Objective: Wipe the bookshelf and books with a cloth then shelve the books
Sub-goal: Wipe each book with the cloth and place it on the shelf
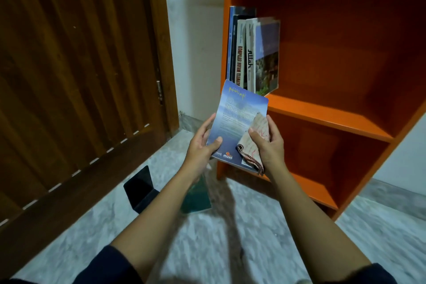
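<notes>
Both hands are busy — my left hand (202,145) grips the blue book (237,122), right hand (268,143) fingers (253,136) pinching the cloth (253,143). I'd brace the cover flat and wipe edge to edge — then shelve it right of the books (253,53) on the bookshelf (322,113).

Wide open bay on the middle shelf (327,110) right of the leaning books (251,53), which crowd the left wall of the orange bookshelf (401,127). Lower compartment bare, though partly screened in front by the blue book (232,120) and folded cloth (255,143) held up between left hand (202,145) and right hand (269,143). Down on the floor (196,237), black bookend (140,188) and a teal book (198,193) beneath the left forearm; wooden door (76,71) closing off the left.
</notes>
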### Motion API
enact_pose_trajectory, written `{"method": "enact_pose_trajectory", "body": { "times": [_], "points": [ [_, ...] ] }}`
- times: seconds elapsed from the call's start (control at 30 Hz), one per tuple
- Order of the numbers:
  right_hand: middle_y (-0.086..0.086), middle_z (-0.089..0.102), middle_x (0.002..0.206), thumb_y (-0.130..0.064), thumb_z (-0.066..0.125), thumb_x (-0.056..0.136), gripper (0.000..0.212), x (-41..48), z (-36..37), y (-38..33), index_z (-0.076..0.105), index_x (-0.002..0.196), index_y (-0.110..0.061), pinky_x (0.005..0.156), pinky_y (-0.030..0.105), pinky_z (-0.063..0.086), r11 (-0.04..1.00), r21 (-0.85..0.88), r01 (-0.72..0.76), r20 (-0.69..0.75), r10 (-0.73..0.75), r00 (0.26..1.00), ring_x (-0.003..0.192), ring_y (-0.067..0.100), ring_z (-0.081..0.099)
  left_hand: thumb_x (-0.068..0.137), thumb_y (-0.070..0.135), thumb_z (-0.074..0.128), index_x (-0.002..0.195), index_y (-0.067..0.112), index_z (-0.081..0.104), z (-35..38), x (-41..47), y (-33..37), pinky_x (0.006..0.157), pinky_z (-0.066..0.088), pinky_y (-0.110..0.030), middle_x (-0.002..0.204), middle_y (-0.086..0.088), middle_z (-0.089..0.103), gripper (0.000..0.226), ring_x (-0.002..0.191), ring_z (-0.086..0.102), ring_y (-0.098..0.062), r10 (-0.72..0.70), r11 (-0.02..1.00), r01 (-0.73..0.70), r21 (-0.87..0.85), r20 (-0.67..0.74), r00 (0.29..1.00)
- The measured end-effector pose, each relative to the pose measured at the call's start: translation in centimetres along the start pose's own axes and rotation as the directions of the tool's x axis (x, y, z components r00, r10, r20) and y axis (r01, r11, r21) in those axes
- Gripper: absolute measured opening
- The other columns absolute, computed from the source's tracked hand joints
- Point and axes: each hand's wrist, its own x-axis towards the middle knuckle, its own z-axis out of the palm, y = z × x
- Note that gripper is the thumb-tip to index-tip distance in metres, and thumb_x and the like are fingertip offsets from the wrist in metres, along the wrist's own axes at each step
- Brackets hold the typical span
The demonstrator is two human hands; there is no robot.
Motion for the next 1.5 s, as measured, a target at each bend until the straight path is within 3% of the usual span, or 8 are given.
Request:
{"method": "enact_pose_trajectory", "body": {
  "times": [0.27, 0.5, 0.63, 0.73, 0.9, 1.07, 1.2, 1.5],
  "points": [
    [0.005, 0.060, 0.128, -0.003, 0.068, 0.083, 0.063, -0.7, -1.5, -2.6, 0.044, 0.139, -0.020, 0.086, 0.038, 0.055, 0.989, -0.072, 0.125, 0.178, -0.111, 0.978, 0.108, 0.019, 0.064, 0.097, 0.008, 0.046, 0.147, 0.037, 0.016, 1.1, 1.1, 1.3, 0.086, 0.055, -0.035, 0.126, 0.021, 0.047, 0.065, 0.114, 0.056, -0.013, 0.012, 1.000, -0.012, 0.017, 0.008, 1.000],
    [0.003, 0.065, 0.116, -0.022, 0.064, 0.088, 0.061, -0.2, -0.6, -3.8, 0.037, 0.143, -0.027, 0.084, 0.044, 0.055, 0.931, -0.248, 0.268, -0.201, -0.321, 0.926, 0.099, 0.022, 0.064, 0.098, 0.004, 0.043, 0.144, 0.032, 0.028, 2.0, 0.7, 0.9, 0.078, 0.056, -0.024, 0.128, 0.023, 0.047, 0.056, 0.110, 0.058, -0.001, 0.139, 0.989, -0.133, 0.063, -0.095, 0.986],
    [0.010, 0.060, 0.121, -0.040, 0.049, 0.092, 0.058, -0.1, 2.3, -4.8, 0.026, 0.145, -0.035, 0.093, 0.042, 0.049, 0.791, -0.422, 0.442, 0.075, -0.455, 0.887, 0.109, 0.026, 0.058, 0.097, 0.003, 0.045, 0.131, 0.049, 0.037, 2.8, 0.7, 1.0, 0.110, 0.035, -0.049, 0.151, 0.006, 0.034, 0.058, 0.138, 0.035, -0.018, 0.204, 0.972, -0.197, 0.130, -0.041, 0.978],
    [0.010, 0.045, 0.143, -0.023, 0.045, 0.095, 0.050, 0.1, 4.2, -5.8, 0.037, 0.142, -0.007, 0.108, 0.005, 0.014, 0.624, -0.506, 0.595, 0.220, -0.573, 0.789, 0.133, 0.011, 0.030, 0.095, -0.004, 0.044, 0.130, 0.046, 0.037, 3.4, 0.5, 1.7, 0.112, 0.034, -0.040, 0.150, 0.004, 0.036, 0.062, 0.138, 0.035, -0.013, 0.193, 0.965, -0.190, 0.181, 0.004, 0.981],
    [0.002, 0.041, 0.147, -0.024, 0.043, 0.098, 0.044, 1.9, 4.7, -6.9, 0.040, 0.141, -0.013, 0.112, 0.010, 0.014, 0.501, -0.468, 0.728, 0.476, -0.552, 0.685, 0.139, 0.013, 0.031, 0.097, 0.005, 0.046, 0.134, 0.042, 0.035, 2.3, 0.4, 1.7, 0.110, 0.036, -0.038, 0.147, 0.009, 0.037, 0.054, 0.137, 0.036, -0.011, 0.203, 0.961, -0.197, 0.193, -0.015, 0.979],
    [0.003, 0.052, 0.138, -0.028, 0.046, 0.097, 0.039, 2.9, 3.5, -4.8, 0.053, 0.133, -0.015, 0.110, 0.032, 0.035, 0.761, -0.445, 0.472, 0.081, -0.491, 0.868, 0.130, 0.015, 0.044, 0.098, 0.012, 0.045, 0.128, 0.048, 0.041, 2.3, 0.0, 2.1, 0.100, 0.047, -0.045, 0.145, 0.001, 0.043, 0.047, 0.128, 0.049, -0.019, 0.216, 0.972, -0.210, 0.104, -0.043, 0.976],
    [0.003, 0.050, 0.139, -0.025, 0.046, 0.099, 0.038, 1.8, 3.7, -4.0, 0.049, 0.136, -0.018, 0.101, 0.024, 0.034, 0.852, -0.447, 0.275, -0.149, -0.373, 0.916, 0.127, 0.016, 0.044, 0.098, 0.012, 0.044, 0.128, 0.050, 0.040, 2.7, 0.2, 1.8, 0.102, 0.044, -0.048, 0.147, 0.000, 0.042, 0.048, 0.130, 0.046, -0.021, 0.214, 0.972, -0.210, 0.101, -0.021, 0.977],
    [0.002, 0.050, 0.140, -0.028, 0.043, 0.097, 0.039, 0.6, 4.0, -3.3, 0.051, 0.134, -0.020, 0.111, 0.028, 0.028, 0.442, -0.460, 0.770, 0.528, -0.562, 0.637, 0.131, 0.015, 0.041, 0.099, 0.006, 0.040, 0.140, 0.030, 0.036, 2.3, 0.6, 1.8, 0.104, 0.044, -0.041, 0.145, 0.002, 0.042, 0.048, 0.129, 0.048, -0.017, 0.156, 0.988, -0.153, 0.031, -0.152, 0.976]
  ]
}}
